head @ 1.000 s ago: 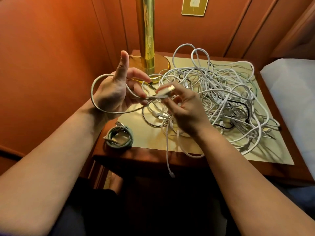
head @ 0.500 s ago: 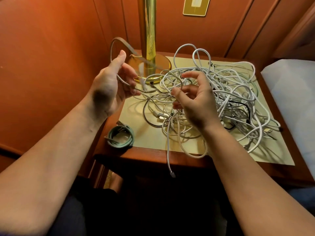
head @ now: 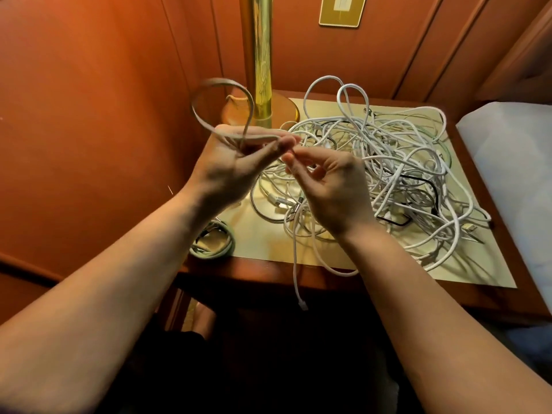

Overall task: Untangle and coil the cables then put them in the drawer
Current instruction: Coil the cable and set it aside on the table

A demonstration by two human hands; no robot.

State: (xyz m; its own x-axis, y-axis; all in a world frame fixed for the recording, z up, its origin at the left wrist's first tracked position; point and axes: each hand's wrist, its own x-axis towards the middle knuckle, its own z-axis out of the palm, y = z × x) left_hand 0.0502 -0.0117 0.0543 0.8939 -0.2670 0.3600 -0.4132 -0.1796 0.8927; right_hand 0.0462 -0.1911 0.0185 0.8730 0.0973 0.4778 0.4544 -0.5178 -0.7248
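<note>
Two bare forearms reach in from the bottom corners, and both hands meet above a bedside table (head: 263, 252). Much here is hard to read. The loop (head: 209, 88) rising from the left hand (head: 233, 165) is smeared by motion blur, so its colour and thickness are unclear. Where that cable runs across the left palm is partly hidden by the thumb and curled fingers, which close round it. The right hand (head: 331, 186) sits just beside the left, thumb and forefinger pressed together at the tips – apparently pinching a thin strand, though what lies between them is too small to make out. The wrist covers the near edge of the tangle (head: 397, 162). No drawer can be seen; the space below the table front is dark.

The tangle is a loose heap of mostly white cables, with a few black ones threaded through, lying on the table behind and to the right of the hands. Two tall loops stand up at its back. One white cable (head: 295, 264) hangs over the front edge, its plug dangling free. A green coil (head: 213, 243) (already wound) lies flat at the left front corner, well apart from the heap and partly hidden by the left forearm.

The table has a pale gold top with a reddish wood border. A brass lamp post (head: 260, 55) stands on a round base at the back left, its top cut off. Orange-brown panelled walls close in behind, with a brass wall plate (head: 342, 10) above – also cropped. A white bed edge (head: 507, 162) shows at right.
</note>
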